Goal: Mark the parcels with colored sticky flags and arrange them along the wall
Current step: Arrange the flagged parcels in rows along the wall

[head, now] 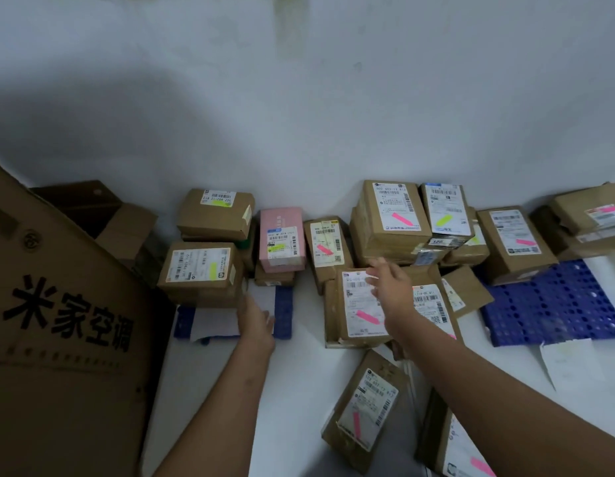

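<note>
A big printed carton [58,321] stands leftmost; right of it, flagged parcels [395,218] line the wall [299,115]; the left hand [256,321], fingers loosely spread and empty, hovers over white paper [216,321] beside that carton; further right, the right hand [390,287], open, rests fingers on a pink-flagged parcel [357,304].

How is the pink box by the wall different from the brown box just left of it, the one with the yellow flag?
The pink box is pink and narrow; the brown box is plain cardboard and wider. The pink box sits on a smaller brown carton, while the brown box tops a thicker stack. The pink box's label runs upright, the brown box's sideways. Both carry a white shipping label with a yellow-green flag.
</note>
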Demonstrator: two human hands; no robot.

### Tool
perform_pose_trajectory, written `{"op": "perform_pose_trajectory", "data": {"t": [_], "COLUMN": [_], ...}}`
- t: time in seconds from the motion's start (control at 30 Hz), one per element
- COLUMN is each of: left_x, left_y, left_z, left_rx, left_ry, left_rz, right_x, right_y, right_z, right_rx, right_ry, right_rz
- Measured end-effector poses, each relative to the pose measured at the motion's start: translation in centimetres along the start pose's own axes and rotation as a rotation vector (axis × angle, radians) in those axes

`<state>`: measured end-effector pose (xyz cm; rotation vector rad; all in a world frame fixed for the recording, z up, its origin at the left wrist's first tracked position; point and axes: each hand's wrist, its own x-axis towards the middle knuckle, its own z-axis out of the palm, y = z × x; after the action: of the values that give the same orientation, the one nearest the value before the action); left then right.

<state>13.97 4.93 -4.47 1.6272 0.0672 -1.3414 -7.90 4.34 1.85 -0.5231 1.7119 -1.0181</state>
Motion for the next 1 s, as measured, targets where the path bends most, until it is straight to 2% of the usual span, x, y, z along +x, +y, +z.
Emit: {"op": "perform_pose_trajectory", "data": {"t": [0.07,0.13,0.27,0.37,0.6,0.77,0.9,1.0], "left_x": [-1.6,-3.3,-6.9,-8.1,-7.3,-7.4,-7.4,-7.1], "left_y": [-2.0,-3.9,-6.2,-6.9,-6.9,-4.5,-2.6,-1.8], "left_z": [1.5,2.7,4.3,4.9,3.6,1.7,1.3,1.9], "left_rx": [0.104,0.235,0.500,0.600,0.643,0.518,0.487,0.543], "left_ry": [-0.078,-0.172,-0.362,-0.487,-0.551,-0.574,-0.673,-0.746], "left_rz": [-0.031,-0.057,-0.034,-0.002,0.070,0.092,0.120,0.148], "right_x": [0.0,-0.4,-1.3,-1.5,-2.1,-2.7,-2.8,-2.8], "right_y": [0.8,1.9,3.6,4.2,4.7,4.9,4.6,4.3], "right_z": [-2.2,-4.1,-6.3,-6.6,-6.6,-6.2,-5.5,-5.3], "right_rx": [-0.057,-0.111,-0.218,-0.247,-0.180,-0.048,-0.066,0.030], "right_ry": [0.088,0.105,0.023,-0.065,-0.182,-0.259,-0.400,-0.424], "right_rz": [0.002,0.025,0.043,0.079,0.129,0.130,0.127,0.155]}}
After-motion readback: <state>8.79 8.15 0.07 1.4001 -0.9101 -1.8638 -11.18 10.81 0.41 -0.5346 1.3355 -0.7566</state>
